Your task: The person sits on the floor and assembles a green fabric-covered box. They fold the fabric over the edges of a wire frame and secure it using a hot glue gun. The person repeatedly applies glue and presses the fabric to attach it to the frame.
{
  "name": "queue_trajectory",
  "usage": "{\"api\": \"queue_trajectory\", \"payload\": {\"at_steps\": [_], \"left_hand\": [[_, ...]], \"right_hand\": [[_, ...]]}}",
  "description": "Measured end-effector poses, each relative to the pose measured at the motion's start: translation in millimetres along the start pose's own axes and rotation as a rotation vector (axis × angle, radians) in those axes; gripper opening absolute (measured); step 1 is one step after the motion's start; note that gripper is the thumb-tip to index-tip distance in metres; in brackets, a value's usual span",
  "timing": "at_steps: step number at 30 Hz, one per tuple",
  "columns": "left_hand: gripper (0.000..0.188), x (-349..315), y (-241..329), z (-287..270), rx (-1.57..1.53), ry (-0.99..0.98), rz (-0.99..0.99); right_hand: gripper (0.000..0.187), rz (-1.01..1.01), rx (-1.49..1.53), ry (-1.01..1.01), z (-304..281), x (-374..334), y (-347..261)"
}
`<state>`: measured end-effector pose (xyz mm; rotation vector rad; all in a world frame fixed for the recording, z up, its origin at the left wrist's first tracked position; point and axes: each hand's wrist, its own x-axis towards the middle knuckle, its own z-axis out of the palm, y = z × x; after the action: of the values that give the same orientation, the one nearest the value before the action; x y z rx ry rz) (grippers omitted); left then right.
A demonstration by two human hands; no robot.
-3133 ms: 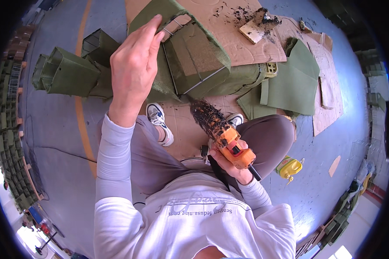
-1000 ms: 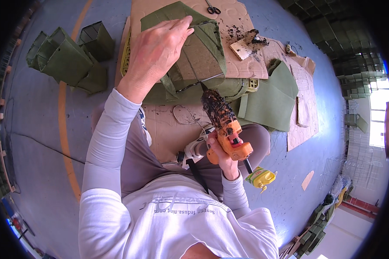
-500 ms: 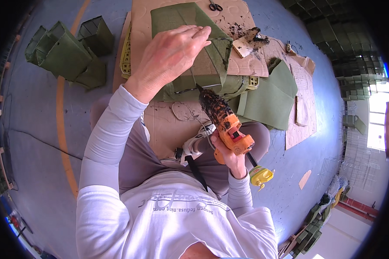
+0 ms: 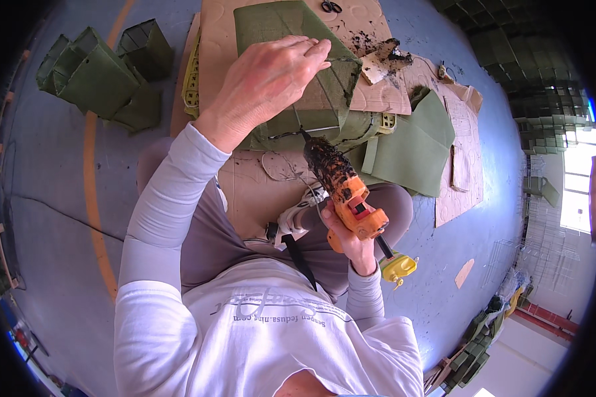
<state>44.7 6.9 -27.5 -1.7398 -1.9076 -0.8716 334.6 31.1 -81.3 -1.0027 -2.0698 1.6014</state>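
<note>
Two hands are seen, both at work around one gun [image 4: 338, 178], which is orange, with its nose thickly crusted in black. By the right hand [image 4: 352, 241], the gun's grip is clasped. The gun's nose is aimed toward 11 o'clock, and its tip is brought to one wire [image 4: 288, 135] on the near edge of one green cover [image 4: 271, 23]; whether they touch cannot be told. One black stick [image 4: 384, 249] is seen jutting from the rear at 5 o'clock.

The left hand [image 4: 271, 86] is held over the cover at 11 o'clock from the gun, its fingers bent and kept together; whether cloth is pinched by them cannot be told. The cover is placed between 11 and 12 o'clock from the gun, and two yellow lattice ends [image 4: 388, 124] are shown beside it, one at either side.

From the gun, one pair of scissors [image 4: 331, 6] is found at 12 o'clock, one black-smeared block [image 4: 377, 68] near 1, one green sheet [image 4: 417, 152] at 2, one yellow bottle [image 4: 398, 268] at 5, and at least three green bins [image 4: 102, 83] at 10.
</note>
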Motion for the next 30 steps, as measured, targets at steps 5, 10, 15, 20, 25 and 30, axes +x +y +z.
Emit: {"api": "queue_trajectory", "payload": {"at_steps": [5, 10, 15, 20, 25, 30], "left_hand": [[0.029, 1.5, -2.6, 0.4, 0.000, 0.018, 0.010], [0.028, 3.9, -7.8, 3.0, 0.005, 0.005, 0.016], [0.027, 7.6, -10.5, 8.3, -0.002, 0.012, 0.053], [0.027, 10.4, -15.7, 14.9, 0.004, -0.021, 0.064], [0.028, 21.1, -28.1, 18.6, -0.011, -0.024, 0.097], [0.025, 33.4, -33.4, 14.3, -0.012, -0.077, 0.096]], "right_hand": [[0.022, 0.016, 0.089, 0.015, -1.6, -2.1, 5.0], [0.027, 0.036, 0.099, 0.027, -3.8, -3.3, 15.8], [0.021, 0.028, 0.079, 0.058, -1.9, -4.7, 20.2], [0.020, 0.035, 0.108, 0.064, -0.9, -4.8, 16.3], [0.019, 0.025, 0.138, 0.037, 1.0, -2.3, 16.5], [0.019, -0.014, 0.141, 0.026, 5.1, 1.8, 12.1]]}}
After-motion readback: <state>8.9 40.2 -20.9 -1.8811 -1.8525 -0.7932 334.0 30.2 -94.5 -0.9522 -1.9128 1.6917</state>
